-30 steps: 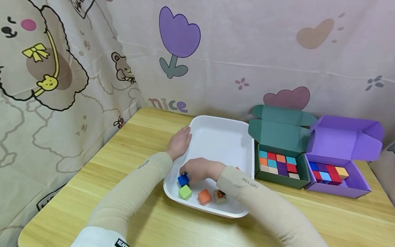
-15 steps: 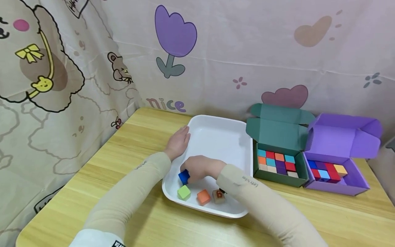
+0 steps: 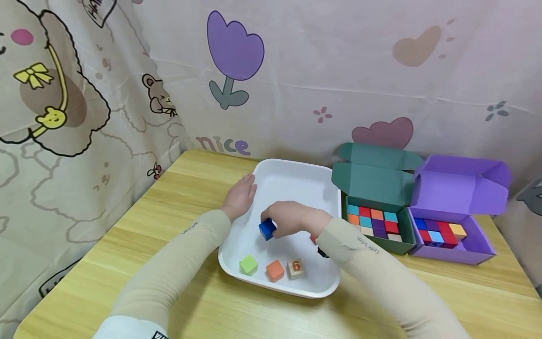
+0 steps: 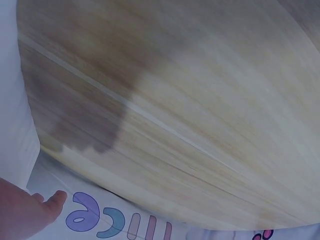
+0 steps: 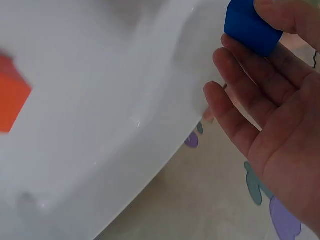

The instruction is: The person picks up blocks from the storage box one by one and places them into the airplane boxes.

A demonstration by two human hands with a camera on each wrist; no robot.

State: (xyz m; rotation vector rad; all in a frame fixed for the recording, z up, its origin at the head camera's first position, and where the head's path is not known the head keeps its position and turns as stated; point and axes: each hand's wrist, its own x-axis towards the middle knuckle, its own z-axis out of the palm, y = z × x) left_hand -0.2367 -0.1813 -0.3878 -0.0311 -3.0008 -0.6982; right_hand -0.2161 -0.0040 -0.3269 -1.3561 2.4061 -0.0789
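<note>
My right hand (image 3: pixel 286 218) pinches a blue block (image 3: pixel 267 229) over the white tray (image 3: pixel 292 165). In the right wrist view the blue block (image 5: pixel 251 26) sits between thumb and fingertips, with the other fingers stretched out. My left hand (image 3: pixel 239 197) rests along the tray's left rim, fingers extended; only part of that hand (image 4: pixel 27 212) shows in the left wrist view. Along the tray's near side lie a light green block (image 3: pixel 248 265), an orange block (image 3: pixel 275 270) and a wooden block with a red 6 (image 3: pixel 296 268). A red block (image 3: pixel 313 238) is mostly hidden behind the right wrist.
Right of the tray stands an open green box (image 3: pixel 383 242) holding rows of coloured blocks. Beside it is an open purple box (image 3: pixel 459 253), partly filled with blocks. A patterned curtain (image 3: pixel 296 70) hangs behind the wooden table (image 3: pixel 165 207).
My right hand has lifted the blue block from beside the light green one and carried it up and right, away from the tray's left side. The left hand stays on the rim.
</note>
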